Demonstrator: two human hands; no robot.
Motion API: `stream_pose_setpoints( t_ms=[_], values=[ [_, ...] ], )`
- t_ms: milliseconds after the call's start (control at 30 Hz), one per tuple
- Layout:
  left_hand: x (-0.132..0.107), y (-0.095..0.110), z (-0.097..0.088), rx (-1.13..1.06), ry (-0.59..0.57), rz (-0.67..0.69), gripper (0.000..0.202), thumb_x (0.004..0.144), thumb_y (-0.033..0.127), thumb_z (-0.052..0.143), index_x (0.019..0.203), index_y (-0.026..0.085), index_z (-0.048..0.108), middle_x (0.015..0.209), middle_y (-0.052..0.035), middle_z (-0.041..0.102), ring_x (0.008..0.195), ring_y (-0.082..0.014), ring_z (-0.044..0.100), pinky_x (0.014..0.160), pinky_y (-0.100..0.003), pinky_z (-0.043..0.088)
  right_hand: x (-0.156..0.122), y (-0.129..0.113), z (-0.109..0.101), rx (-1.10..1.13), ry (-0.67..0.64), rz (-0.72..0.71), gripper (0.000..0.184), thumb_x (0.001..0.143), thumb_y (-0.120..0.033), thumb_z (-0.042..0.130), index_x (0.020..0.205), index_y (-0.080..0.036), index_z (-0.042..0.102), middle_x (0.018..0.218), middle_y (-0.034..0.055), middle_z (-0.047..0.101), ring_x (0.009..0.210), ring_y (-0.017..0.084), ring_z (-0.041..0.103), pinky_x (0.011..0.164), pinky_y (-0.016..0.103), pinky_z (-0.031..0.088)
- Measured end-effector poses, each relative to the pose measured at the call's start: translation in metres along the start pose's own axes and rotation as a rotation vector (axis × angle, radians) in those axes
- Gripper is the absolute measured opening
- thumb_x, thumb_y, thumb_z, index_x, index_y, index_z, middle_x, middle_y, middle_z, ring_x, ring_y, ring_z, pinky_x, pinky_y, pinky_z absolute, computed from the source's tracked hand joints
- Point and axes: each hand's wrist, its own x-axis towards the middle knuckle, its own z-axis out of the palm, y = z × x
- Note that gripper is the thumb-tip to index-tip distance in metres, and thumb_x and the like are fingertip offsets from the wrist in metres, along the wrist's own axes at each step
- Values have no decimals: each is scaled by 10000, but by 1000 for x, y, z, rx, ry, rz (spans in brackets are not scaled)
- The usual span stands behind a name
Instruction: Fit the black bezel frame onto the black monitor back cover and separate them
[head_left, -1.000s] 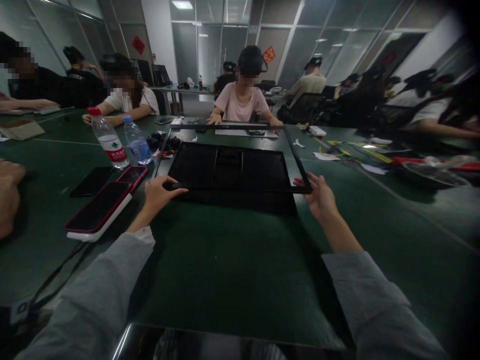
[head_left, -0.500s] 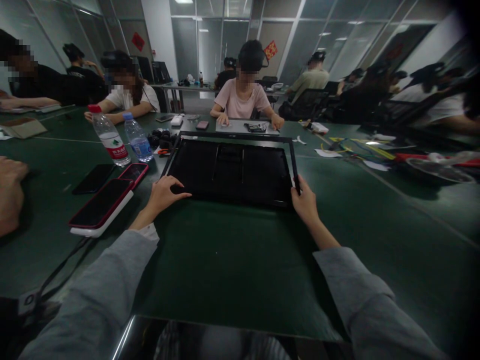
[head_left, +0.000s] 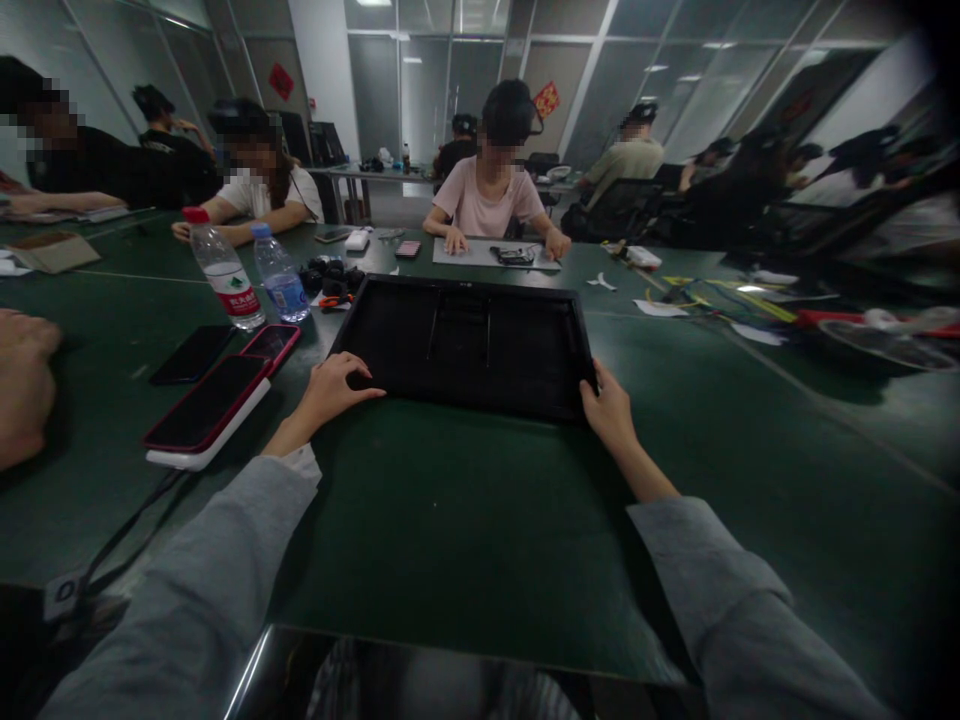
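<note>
Squarely ahead of the person, at twelve o'clock from the chest, a black panel (head_left: 465, 345) lies flat on the green table (head_left: 465, 540), its long axis running from nine to three o'clock, so its near edge faces the person and its two near corners fall one to each hand. The left hand (head_left: 330, 392) rests at the near left corner, palm down, fingers (head_left: 366, 382) spread and pointing toward two o'clock onto the panel's edge; its grip is loose, pressing rather than closed round anything. The right hand (head_left: 609, 410) sits at the near right corner, the thumb lying up along the side rim toward twelve o'clock; whether the other fingers curl under the rim cannot be told. Both hands are about equally near the panel, each touching it, forearms in grey sleeves converging from five and seven o'clock. At nine o'clock from the left hand lie three phones (head_left: 217, 395), and beyond them at eleven o'clock stand two bottles (head_left: 251, 280). A person in a pink shirt (head_left: 491, 205) sits across the table at twelve o'clock, just past the panel's far edge.
</note>
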Motion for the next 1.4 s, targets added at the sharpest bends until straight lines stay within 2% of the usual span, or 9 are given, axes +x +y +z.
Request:
stream_pose_setpoints(
  t_ms=[100, 200, 367, 500, 633, 767, 967, 1200, 1400],
  values=[
    [1, -3, 3, -9, -5, 23, 354, 790, 533, 882, 934, 242, 743, 1232, -100, 712, 1236, -318, 620, 1113, -525, 454, 2, 1, 0, -27, 5, 21, 636, 881, -365, 553, 1475, -156, 639, 1471, 167, 664, 1375, 351, 623, 1226, 591, 433],
    [3, -7, 8, -29, 101, 17, 362, 850, 524, 825, 1066, 244, 751, 1349, -122, 667, 1349, -325, 568, 1196, -527, 402, 3, 1, -1, -30, 2, 49, 617, 873, -368, 568, 1441, -146, 665, 1450, 183, 674, 1353, 359, 638, 1213, 599, 440],
    [7, -20, 13, -110, 344, -224, 526, 933, 392, 713, 1407, 180, 633, 1521, -184, 568, 1455, -326, 522, 1241, -492, 386, 4, 1, 0, 3, 27, 68, 624, 850, -381, 605, 1422, -139, 668, 1411, 194, 695, 1311, 361, 661, 1168, 590, 486],
    [8, -28, 10, -182, 293, -397, 537, 933, 297, 691, 1438, 126, 625, 1482, -223, 639, 1368, -339, 624, 1199, -490, 445, 6, 5, -2, 20, 76, 106, 649, 872, -446, 601, 1424, -108, 645, 1340, 233, 713, 1216, 358, 701, 1105, 594, 527],
    [9, -29, 8, -229, 304, -430, 519, 897, 296, 735, 1392, 152, 683, 1432, -194, 695, 1256, -321, 701, 1127, -468, 514, 10, 14, -8, 29, 152, 132, 639, 907, -513, 559, 1386, -103, 659, 1223, 225, 739, 1093, 334, 725, 1061, 582, 551],
    [10, -28, 11, -248, 255, -429, 504, 923, 397, 731, 1361, 149, 715, 1327, -186, 749, 1097, -297, 759, 1013, -429, 572, 12, 22, -8, 21, 130, 159, 657, 897, -527, 581, 1389, -97, 652, 1223, 227, 732, 1090, 332, 720, 1064, 574, 550],
    [10, -18, 17, -156, 210, -406, 527, 999, 440, 654, 1415, 119, 678, 1321, -202, 747, 1164, -299, 732, 1042, -408, 545, 11, 28, -1, -48, 94, 118, 613, 902, -466, 600, 1380, -84, 637, 1403, 253, 654, 1344, 362, 610, 1212, 574, 427],
    [7, -5, 16, -125, 205, -410, 477, 999, 415, 643, 1399, 157, 677, 1323, -182, 746, 1196, -321, 707, 1056, -443, 539, 12, 26, -1, -51, 59, 118, 562, 873, -330, 582, 1391, -115, 619, 1378, 223, 666, 1347, 360, 597, 1233, 584, 396],
    [11, -10, 15, -248, 224, -445, 481, 947, 377, 695, 1370, 151, 677, 1258, -176, 761, 1148, -306, 726, 1036, -445, 555, 9, 11, -3, -26, 51, 163, 549, 848, -319, 598, 1353, -106, 626, 1355, 224, 667, 1332, 349, 607, 1218, 552, 420]
  ],
)
